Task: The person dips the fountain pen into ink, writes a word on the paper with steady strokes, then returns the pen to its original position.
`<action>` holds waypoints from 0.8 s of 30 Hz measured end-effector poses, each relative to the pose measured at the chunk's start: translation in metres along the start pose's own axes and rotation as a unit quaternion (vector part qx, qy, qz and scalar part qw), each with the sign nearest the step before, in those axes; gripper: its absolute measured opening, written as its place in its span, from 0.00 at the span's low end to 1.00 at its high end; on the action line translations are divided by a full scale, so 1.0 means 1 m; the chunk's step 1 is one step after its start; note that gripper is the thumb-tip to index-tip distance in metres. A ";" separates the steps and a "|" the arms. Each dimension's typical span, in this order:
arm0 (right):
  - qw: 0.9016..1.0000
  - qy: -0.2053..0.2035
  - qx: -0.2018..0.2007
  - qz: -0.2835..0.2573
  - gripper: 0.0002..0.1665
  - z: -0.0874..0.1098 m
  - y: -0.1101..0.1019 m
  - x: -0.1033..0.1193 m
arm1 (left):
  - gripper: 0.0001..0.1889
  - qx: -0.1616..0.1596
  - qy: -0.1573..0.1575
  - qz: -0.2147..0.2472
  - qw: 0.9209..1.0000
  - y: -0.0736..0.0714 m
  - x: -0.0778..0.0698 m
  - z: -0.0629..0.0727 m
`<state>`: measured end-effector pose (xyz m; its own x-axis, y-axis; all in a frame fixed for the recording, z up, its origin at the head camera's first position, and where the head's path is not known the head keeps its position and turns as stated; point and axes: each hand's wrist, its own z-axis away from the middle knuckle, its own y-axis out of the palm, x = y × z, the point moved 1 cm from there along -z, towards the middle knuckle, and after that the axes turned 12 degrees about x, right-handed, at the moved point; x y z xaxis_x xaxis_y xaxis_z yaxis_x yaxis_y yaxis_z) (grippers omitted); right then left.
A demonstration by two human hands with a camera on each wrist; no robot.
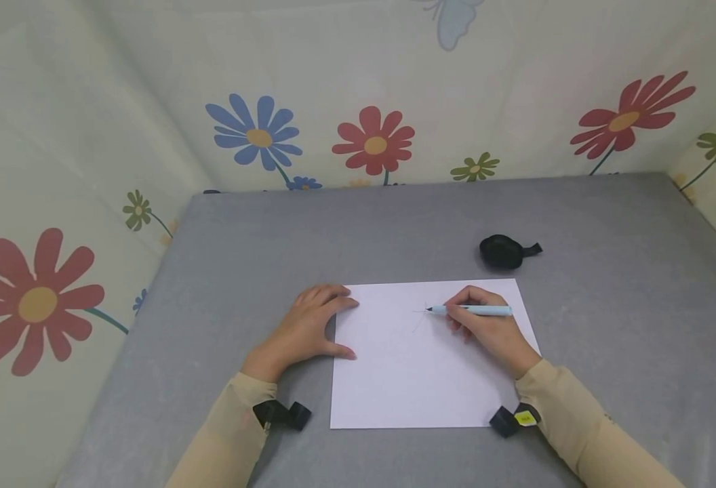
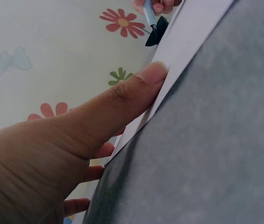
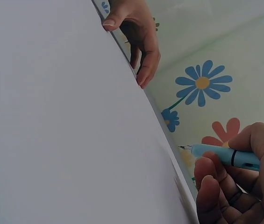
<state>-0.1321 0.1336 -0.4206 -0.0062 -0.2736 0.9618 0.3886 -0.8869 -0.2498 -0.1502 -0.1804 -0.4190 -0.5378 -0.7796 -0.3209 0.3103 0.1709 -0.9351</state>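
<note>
A white sheet of paper (image 1: 394,379) lies on the grey table. My right hand (image 1: 486,325) pinches a light blue fountain pen (image 1: 486,310) between thumb and fingers, its nib down at the upper middle of the sheet. Around the nib show a few thin, faint crossing lines (image 1: 419,312). In the right wrist view the pen (image 3: 220,154) shows a metal nib and a dark ring on its barrel. With thumb and fingers spread, my left hand (image 1: 303,329) rests at the sheet's left edge; its thumb (image 2: 122,100) lies on the paper in the left wrist view.
A small black rounded object (image 1: 501,252) with a short tab lies beyond the sheet's far right corner. Dark wrist cameras sit at the left cuff (image 1: 281,415) and right cuff (image 1: 513,420). A flower-printed curtain (image 1: 358,74) stands behind the table.
</note>
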 end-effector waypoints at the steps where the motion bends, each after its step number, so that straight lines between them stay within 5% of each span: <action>1: 1.000 0.001 0.000 -0.002 0.07 0.000 0.000 0.000 | 0.44 0.000 0.000 0.000 1.000 0.000 0.000 0.000; 24: 1.000 -0.009 0.010 0.016 0.09 -0.002 0.001 -0.005 | 0.44 0.002 -0.003 0.001 1.000 0.000 -0.001 0.000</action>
<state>-0.1337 0.1337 -0.4262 0.0223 -0.2948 0.9553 0.4063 -0.8704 -0.2781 -0.1499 -0.1796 -0.4188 -0.5318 -0.7830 -0.3226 0.3150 0.1708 -0.9336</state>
